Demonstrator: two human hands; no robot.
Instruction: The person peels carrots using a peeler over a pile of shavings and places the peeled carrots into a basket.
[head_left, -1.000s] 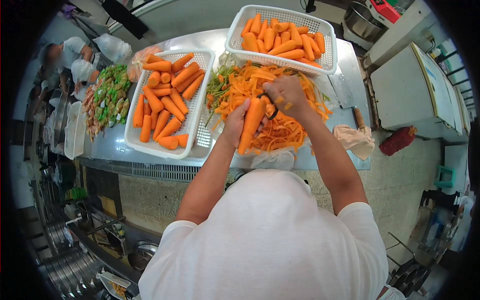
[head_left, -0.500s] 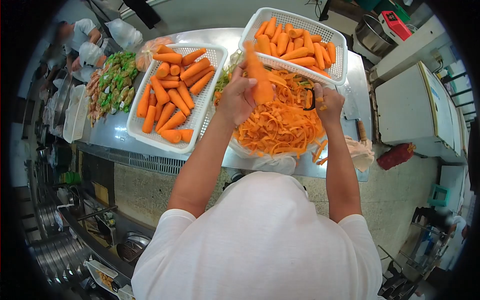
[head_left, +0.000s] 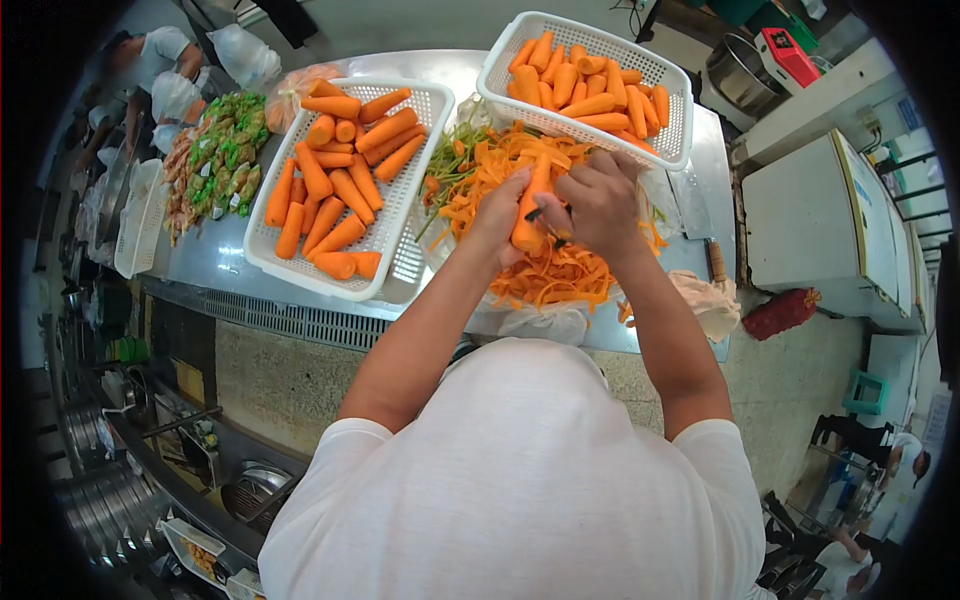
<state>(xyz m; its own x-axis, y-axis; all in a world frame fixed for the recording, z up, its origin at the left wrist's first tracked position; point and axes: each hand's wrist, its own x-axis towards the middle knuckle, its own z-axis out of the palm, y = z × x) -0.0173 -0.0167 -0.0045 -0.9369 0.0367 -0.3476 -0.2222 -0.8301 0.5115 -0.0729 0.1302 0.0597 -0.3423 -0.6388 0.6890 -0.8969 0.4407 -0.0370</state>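
Observation:
My left hand (head_left: 497,222) is closed around a carrot (head_left: 533,205), held tilted above a heap of orange peelings (head_left: 555,280). Close on its right, my right hand (head_left: 603,200) grips a black-handled peeler (head_left: 561,238), whose head is at the carrot's lower end. My fingers cover most of the peeler. Green carrot tops (head_left: 452,165) lie among the peelings, left of my hands. A white perforated basket (head_left: 408,266) of carrots stands to the left, and a second white basket (head_left: 683,130) of carrots stands beyond my hands.
On the metal table (head_left: 215,262), a wooden-handled knife (head_left: 716,262) and a pale cloth (head_left: 708,303) lie at the right. Green-and-brown bagged items (head_left: 225,155) are piled at the far left. Other people are in the background at the upper left and lower right.
My right hand has moved left with the peeler, from the right side of the heap onto the carrot. My left hand has lowered the carrot slightly and shifted it right.

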